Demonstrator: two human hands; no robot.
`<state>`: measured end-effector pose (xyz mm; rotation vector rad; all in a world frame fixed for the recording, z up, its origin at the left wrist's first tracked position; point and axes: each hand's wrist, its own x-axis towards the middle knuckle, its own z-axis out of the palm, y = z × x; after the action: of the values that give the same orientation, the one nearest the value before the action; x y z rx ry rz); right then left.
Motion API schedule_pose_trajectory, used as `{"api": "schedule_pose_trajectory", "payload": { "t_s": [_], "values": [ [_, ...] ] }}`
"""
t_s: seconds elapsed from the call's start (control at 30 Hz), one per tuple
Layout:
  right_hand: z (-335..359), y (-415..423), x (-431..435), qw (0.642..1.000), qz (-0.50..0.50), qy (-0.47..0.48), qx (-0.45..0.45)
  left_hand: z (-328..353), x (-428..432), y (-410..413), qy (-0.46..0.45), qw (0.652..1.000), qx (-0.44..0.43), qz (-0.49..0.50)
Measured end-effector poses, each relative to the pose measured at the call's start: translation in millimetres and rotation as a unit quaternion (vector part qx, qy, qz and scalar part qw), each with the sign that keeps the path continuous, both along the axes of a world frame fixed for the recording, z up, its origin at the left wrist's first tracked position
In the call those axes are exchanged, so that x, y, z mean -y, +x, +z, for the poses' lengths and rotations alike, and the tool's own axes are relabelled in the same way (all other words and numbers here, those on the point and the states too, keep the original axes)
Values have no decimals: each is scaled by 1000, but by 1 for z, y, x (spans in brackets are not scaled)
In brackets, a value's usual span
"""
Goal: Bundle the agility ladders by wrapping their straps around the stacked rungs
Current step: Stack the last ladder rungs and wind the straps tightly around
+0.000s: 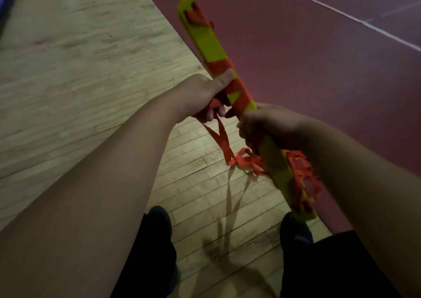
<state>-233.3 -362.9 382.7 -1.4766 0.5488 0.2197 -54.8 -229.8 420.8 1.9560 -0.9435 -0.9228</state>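
I hold the rungs out in the air over the floor, tilted away from me, with my right hand clamped round the near part to keep the stack square. My left hand grips just beyond it. Its thumb pins a turn of strap so nothing slackens, and its fingers curl on the loose tail hanging below, ready, I judge, for another turn.

Pale wood-plank floor lies beneath and left of the fingers; right of them it meets dark red court surface crossed by thin white lines. Two dark shoes stand on the planks.
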Motion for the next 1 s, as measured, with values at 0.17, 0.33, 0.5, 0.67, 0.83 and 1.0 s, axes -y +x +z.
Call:
{"api": "schedule_pose_trajectory", "payload": {
  "t_s": [0.17,0.33,0.5,0.67,0.83,1.0],
  "values": [
    [-26,13,-14,929,-81,-360,-43,-1,2,-4,72,997,-6,23],
    [-40,14,-18,857,-79,-506,-57,-10,8,-13,102,987,-44,117],
    [-36,21,-24,873,-60,-482,-31,-19,10,-8,48,980,-15,193],
    [-4,15,-10,981,-69,-180,-5,-9,3,4,-18,988,-75,131],
    [7,-5,0,992,18,114,44,0,-3,1,-79,989,-124,5],
    [5,-2,-1,986,57,136,79,8,-5,-3,-64,996,-57,-9]
  ]
}}
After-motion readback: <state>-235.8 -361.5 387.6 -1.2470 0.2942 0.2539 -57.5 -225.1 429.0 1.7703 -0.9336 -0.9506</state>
